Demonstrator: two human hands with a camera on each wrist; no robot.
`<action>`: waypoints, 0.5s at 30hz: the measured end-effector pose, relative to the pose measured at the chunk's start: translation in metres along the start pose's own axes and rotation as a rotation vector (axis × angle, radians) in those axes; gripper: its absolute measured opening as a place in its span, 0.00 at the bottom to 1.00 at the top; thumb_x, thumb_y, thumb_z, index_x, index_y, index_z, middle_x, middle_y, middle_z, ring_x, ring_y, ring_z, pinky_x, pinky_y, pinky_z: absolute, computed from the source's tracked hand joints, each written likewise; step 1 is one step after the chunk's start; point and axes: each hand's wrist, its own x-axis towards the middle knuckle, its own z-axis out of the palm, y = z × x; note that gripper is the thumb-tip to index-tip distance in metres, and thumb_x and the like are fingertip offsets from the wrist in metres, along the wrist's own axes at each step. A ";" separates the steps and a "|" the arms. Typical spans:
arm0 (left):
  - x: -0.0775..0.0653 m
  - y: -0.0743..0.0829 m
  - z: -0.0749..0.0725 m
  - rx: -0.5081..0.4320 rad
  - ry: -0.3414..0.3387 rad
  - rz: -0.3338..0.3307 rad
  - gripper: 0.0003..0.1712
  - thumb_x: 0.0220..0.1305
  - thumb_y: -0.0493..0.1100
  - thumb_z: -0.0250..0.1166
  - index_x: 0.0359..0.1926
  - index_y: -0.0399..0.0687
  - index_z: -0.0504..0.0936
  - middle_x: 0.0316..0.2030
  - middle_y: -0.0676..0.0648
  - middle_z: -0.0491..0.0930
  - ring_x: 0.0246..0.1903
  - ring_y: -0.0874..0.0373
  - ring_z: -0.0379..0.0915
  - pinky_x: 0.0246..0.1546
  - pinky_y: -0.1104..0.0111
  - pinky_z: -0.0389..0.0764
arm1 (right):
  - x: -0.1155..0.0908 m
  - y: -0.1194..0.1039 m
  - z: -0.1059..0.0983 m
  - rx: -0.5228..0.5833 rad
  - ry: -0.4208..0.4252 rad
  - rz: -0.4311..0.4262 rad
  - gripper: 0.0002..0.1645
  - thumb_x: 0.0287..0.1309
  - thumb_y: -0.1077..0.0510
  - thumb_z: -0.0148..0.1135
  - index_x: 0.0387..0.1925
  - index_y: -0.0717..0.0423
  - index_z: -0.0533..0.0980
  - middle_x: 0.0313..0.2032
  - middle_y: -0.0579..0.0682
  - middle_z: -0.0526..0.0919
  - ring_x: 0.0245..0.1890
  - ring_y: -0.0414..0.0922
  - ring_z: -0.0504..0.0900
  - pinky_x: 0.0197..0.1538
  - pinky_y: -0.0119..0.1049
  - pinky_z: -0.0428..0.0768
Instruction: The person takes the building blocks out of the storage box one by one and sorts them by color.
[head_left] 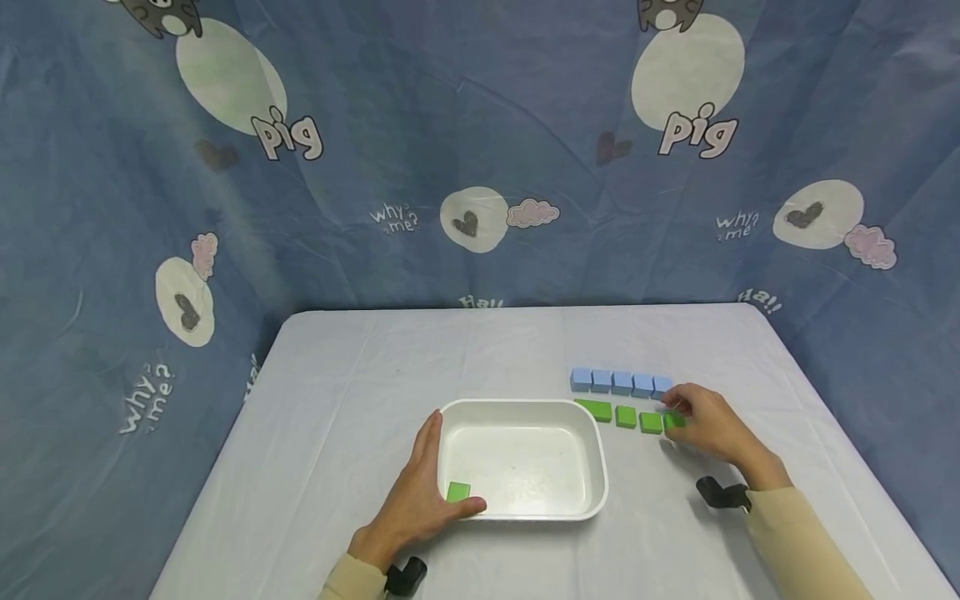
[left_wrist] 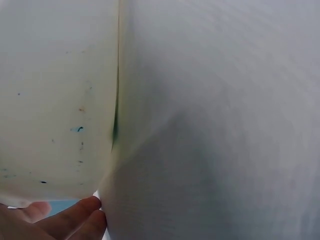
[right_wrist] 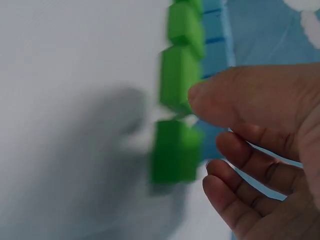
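Note:
My left hand [head_left: 412,492] holds the white tray [head_left: 525,515] at its near left corner, thumb over the near rim and fingers along the left side. Inside that corner lies a green block [head_left: 458,491], close to the thumb. My right hand [head_left: 708,422] is at the right end of a row of green blocks, next to the end green block [head_left: 674,422]. In the right wrist view, thumb and fingers are spread apart beside this block [right_wrist: 175,151], with nothing pinched between them. Behind the green row runs a row of several blue blocks [head_left: 621,383].
The other green blocks [head_left: 626,417] stretch from the tray's far right corner toward my right hand. A white cloth covers the table [head_left: 360,375]. A blue patterned curtain [head_left: 390,125] hangs behind and along both sides.

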 end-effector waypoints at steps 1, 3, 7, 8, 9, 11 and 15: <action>0.000 0.000 0.000 0.000 -0.001 -0.001 0.81 0.40 0.65 0.82 0.82 0.43 0.39 0.80 0.45 0.43 0.67 0.44 0.64 0.60 0.45 0.72 | 0.002 -0.004 -0.002 0.005 0.007 -0.010 0.26 0.45 0.66 0.77 0.49 0.67 0.79 0.43 0.57 0.83 0.43 0.54 0.79 0.48 0.53 0.78; 0.000 -0.001 0.000 0.000 -0.007 -0.006 0.81 0.40 0.65 0.82 0.82 0.44 0.39 0.80 0.45 0.42 0.67 0.44 0.63 0.61 0.46 0.72 | 0.005 -0.012 -0.006 0.016 0.019 -0.025 0.28 0.46 0.65 0.77 0.51 0.68 0.79 0.46 0.60 0.82 0.45 0.56 0.79 0.50 0.55 0.77; 0.001 0.000 0.000 0.001 -0.020 -0.032 0.82 0.39 0.67 0.82 0.82 0.44 0.38 0.81 0.46 0.41 0.68 0.44 0.62 0.62 0.46 0.71 | 0.008 -0.028 -0.011 0.053 0.028 -0.054 0.29 0.49 0.65 0.77 0.53 0.69 0.78 0.48 0.62 0.82 0.48 0.59 0.79 0.53 0.59 0.77; 0.000 0.000 0.000 0.002 -0.020 -0.036 0.82 0.39 0.67 0.82 0.82 0.44 0.38 0.81 0.46 0.41 0.68 0.43 0.62 0.62 0.46 0.71 | 0.009 -0.032 -0.012 0.061 0.032 -0.063 0.29 0.49 0.64 0.77 0.53 0.69 0.78 0.48 0.63 0.82 0.48 0.60 0.79 0.53 0.59 0.77; 0.000 0.000 0.000 0.003 -0.019 -0.038 0.83 0.39 0.67 0.82 0.82 0.44 0.39 0.81 0.46 0.41 0.68 0.43 0.62 0.62 0.45 0.71 | 0.009 -0.036 -0.012 0.066 0.036 -0.074 0.29 0.49 0.64 0.78 0.54 0.69 0.78 0.48 0.62 0.82 0.48 0.60 0.80 0.54 0.59 0.77; 0.000 0.000 0.000 0.006 -0.015 -0.035 0.82 0.39 0.67 0.82 0.82 0.44 0.39 0.80 0.46 0.42 0.68 0.43 0.62 0.62 0.46 0.71 | 0.011 -0.044 -0.012 0.076 0.043 -0.092 0.29 0.50 0.64 0.78 0.54 0.68 0.78 0.49 0.62 0.83 0.48 0.60 0.80 0.54 0.60 0.77; 0.000 -0.002 -0.001 0.006 -0.006 -0.022 0.82 0.39 0.67 0.82 0.82 0.43 0.39 0.80 0.46 0.42 0.67 0.44 0.64 0.61 0.46 0.72 | 0.017 -0.062 -0.011 0.092 0.043 -0.113 0.29 0.49 0.63 0.79 0.54 0.67 0.78 0.49 0.61 0.83 0.49 0.60 0.81 0.55 0.60 0.77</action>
